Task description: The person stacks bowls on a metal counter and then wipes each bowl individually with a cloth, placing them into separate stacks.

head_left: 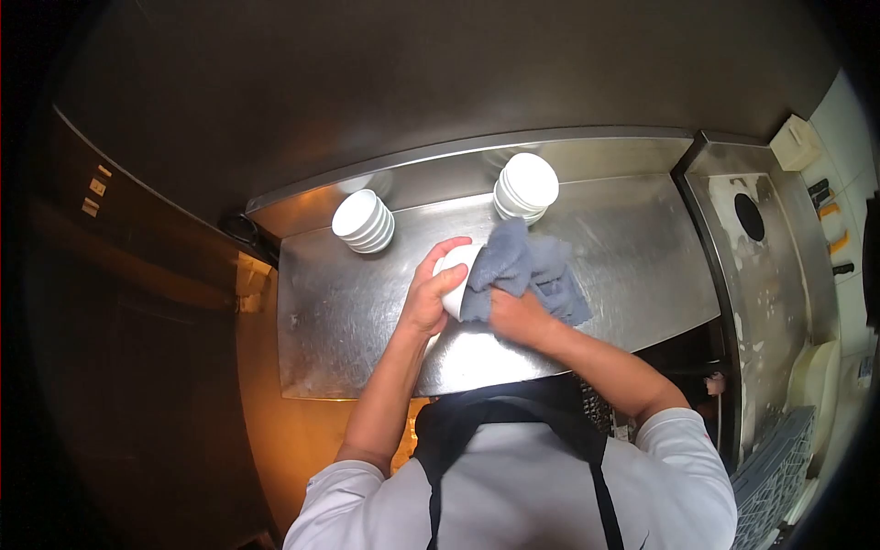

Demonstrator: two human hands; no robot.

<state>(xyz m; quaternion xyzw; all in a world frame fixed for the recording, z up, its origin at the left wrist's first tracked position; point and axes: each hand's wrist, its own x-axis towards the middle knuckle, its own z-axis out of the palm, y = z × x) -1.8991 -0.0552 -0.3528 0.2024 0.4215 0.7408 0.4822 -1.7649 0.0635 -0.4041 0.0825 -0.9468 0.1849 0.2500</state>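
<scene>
Your hands meet at the centre of the frame: your left hand [429,295] is wrapped around a white bowl [456,275], gripping its side with the fingers curled over the rim, and your right hand [519,316] is clenched on a grey cloth [529,270] pressed against that bowl. The bowl sits directly between the two hands, held up over the steel desk [348,321] rather than resting on it, and the cloth drapes off it toward the right.

Going by size: the desk spans the middle of the frame and looks bare apart from the bowls. On it, toward the upper middle, stands one stack of white bowls [525,188], just above the cloth. A second stack [364,221] stands at the upper left of the desk, well apart from your left hand.

Judging from this, the wiping of this one bowl is under way. Whether either stack is already wiped, you cannot tell from here.
</scene>
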